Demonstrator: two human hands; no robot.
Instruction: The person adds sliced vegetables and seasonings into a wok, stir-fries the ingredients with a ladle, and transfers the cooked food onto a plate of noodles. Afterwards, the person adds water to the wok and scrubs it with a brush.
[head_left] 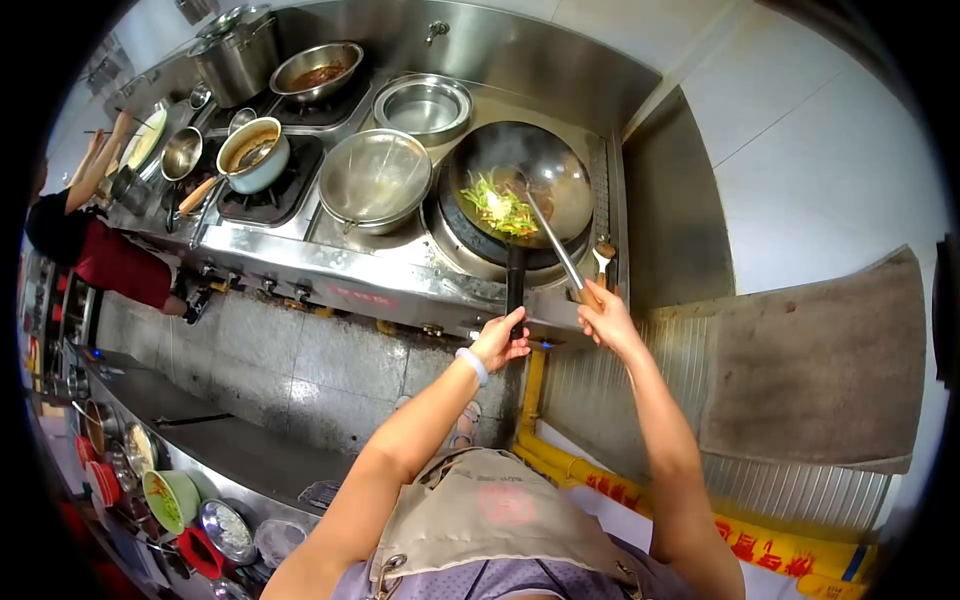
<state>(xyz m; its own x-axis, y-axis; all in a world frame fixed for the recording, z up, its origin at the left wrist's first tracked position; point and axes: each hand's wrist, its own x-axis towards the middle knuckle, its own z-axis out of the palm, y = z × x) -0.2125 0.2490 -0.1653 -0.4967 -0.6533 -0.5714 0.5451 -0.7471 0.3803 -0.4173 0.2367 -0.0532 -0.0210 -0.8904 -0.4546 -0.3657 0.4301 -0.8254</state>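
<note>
My left hand (500,341) is closed round the black handle (516,285) of a dark wok (520,150) on the burner. A wooden grip at the end of a long metal ladle (556,240) is in my right hand (606,318), to the right of the wok handle. The ladle's head is down among the food and partly hidden. Shredded green and pale vegetables (497,207) lie in the lower left part of the wok, with browner pieces beside them. Light steam hangs over the wok.
Left of the wok are a strainer over a bowl (376,178), a metal basin (423,107) and a white pot (258,160). Another person (110,250) stands at the far left. Behind on the left, a counter holds a green bowl (172,500). A brush (603,255) is right of the wok.
</note>
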